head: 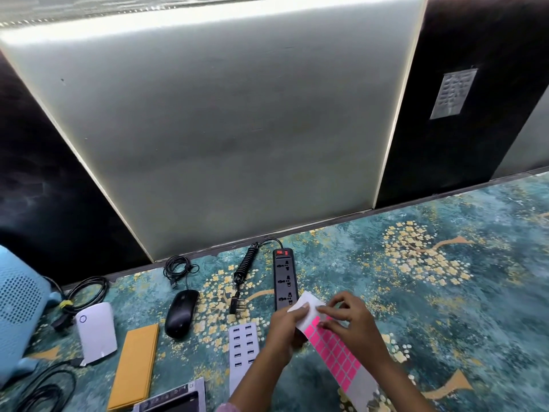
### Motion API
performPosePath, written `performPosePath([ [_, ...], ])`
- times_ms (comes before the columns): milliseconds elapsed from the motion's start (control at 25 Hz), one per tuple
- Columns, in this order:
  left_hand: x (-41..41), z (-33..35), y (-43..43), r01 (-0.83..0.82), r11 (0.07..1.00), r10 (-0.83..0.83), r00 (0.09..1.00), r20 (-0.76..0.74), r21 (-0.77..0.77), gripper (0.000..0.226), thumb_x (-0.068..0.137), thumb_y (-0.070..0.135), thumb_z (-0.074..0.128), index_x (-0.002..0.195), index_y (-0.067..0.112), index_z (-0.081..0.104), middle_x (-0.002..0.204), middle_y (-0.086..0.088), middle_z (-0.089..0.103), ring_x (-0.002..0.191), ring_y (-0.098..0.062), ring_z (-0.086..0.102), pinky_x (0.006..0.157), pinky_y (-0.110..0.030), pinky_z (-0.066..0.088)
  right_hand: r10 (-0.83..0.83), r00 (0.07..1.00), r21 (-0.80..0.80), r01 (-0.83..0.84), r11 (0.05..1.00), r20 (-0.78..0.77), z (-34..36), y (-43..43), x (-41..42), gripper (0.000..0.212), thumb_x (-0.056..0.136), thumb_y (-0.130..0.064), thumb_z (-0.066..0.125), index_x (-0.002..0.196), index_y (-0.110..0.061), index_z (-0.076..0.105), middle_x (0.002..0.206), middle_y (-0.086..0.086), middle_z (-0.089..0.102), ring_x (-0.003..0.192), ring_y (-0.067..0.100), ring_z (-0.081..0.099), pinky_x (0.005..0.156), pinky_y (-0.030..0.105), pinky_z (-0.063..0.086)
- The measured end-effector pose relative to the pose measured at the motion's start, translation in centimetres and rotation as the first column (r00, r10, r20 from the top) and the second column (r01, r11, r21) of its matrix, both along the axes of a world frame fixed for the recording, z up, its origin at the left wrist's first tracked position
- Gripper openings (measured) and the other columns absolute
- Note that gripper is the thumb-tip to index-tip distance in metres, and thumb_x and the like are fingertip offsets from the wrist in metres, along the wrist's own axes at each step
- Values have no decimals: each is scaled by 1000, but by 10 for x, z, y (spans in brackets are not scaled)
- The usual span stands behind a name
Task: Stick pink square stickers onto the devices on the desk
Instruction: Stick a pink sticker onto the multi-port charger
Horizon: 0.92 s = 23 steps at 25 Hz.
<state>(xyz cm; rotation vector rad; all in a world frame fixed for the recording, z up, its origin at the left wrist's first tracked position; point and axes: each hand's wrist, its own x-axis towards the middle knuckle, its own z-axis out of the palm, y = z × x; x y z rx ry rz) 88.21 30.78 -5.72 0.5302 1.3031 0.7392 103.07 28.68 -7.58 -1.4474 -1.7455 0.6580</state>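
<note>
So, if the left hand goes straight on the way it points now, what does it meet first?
Probably the near end of the black plastic power strip, just beyond the left hand and the pink sticker sheet it grips. Height is unclear, so it might pass above.

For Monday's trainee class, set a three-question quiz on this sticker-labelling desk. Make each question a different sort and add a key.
1. True or false: the black mouse lies to the left of the power strip.
2. Multiple choice: what does the left hand grip? A a pen; B the sticker sheet; C a cup.
3. Fill in the gap: the right hand pinches at the sheet's ____ squares.

Key: 1 true; 2 B; 3 pink.
</note>
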Motion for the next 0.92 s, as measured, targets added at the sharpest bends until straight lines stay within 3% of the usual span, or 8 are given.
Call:
performPosePath([
  [120, -3, 0, 4, -9, 995, 13, 999, 34, -99, 11, 85, 17, 61, 84, 6, 62, 67, -10, 63, 57, -23, 59, 53, -26, 48, 4, 998, 40, -2, 999, -65, -2, -2, -4, 31, 71, -59, 60, 92, -38, 70, 94, -14, 55, 90, -3, 47, 74, 16, 44],
  [200, -5, 2, 3, -7, 994, 12, 999, 47, -113, 12, 85, 17, 61, 85, 5, 62, 69, -11, 64, 59, -24, 59, 59, -30, 48, -8, 991, 28, 12, 1000, -133, 2, -4, -7, 20, 70, -45, 68, 89, -42, 70, 95, -10, 57, 91, -5, 49, 76, 9, 42],
  [320, -7, 6, 1, -6, 988, 22, 994, 103, -153, 12, 86, 15, 59, 87, 3, 60, 64, -11, 66, 53, -23, 63, 56, -31, 52, -41, 985, 14, 44, 999, -167, 6, -5, -12, 19, 69, -18, 75, 83, -31, 74, 92, -7, 58, 89, 0, 52, 77, 8, 42],
  [440, -8, 8, 1, -2, 978, 25, 994, 109, -207, 13, 85, 13, 61, 88, 0, 60, 50, -9, 67, 42, -21, 64, 48, -26, 53, -75, 985, 35, 82, 996, -157, 8, -6, -15, 17, 67, -7, 77, 74, -23, 74, 89, -7, 58, 86, -1, 53, 75, 7, 42],
  [560, -8, 6, 4, 4, 977, 13, 997, 77, -215, 12, 84, 14, 62, 88, 3, 61, 51, -8, 68, 46, -21, 64, 54, -29, 52, -65, 983, 28, 71, 997, -173, 11, -6, -14, 26, 64, -1, 77, 65, -25, 70, 86, -4, 58, 85, -2, 54, 74, 7, 41],
  [720, -8, -3, 12, -22, 990, 17, 999, -32, -140, 19, 85, 21, 63, 94, 5, 56, 60, -11, 63, 54, -22, 58, 61, -31, 48, -64, 923, -146, 9, 989, -379, 17, -2, -6, 32, 68, -4, 76, 60, -33, 64, 92, 1, 58, 90, 6, 58, 73, 12, 44],
  [840, -9, -10, 14, 12, 992, -17, 999, -47, -122, 19, 84, 23, 65, 91, 7, 58, 63, -11, 64, 58, -24, 60, 67, -35, 49, -178, 790, -340, -41, 940, -587, 12, 3, 5, 17, 74, -2, 69, 78, -18, 62, 101, 9, 63, 94, 25, 62, 77, 32, 53],
  [920, -7, -12, 11, 49, 991, -53, 998, -23, -126, 14, 84, 22, 64, 88, 8, 60, 60, -7, 67, 53, -21, 63, 57, -27, 52, -225, 751, -436, -92, 895, -621, 5, 3, 9, 26, 75, 1, 67, 90, -16, 56, 105, 11, 62, 87, 29, 63, 68, 33, 56],
])
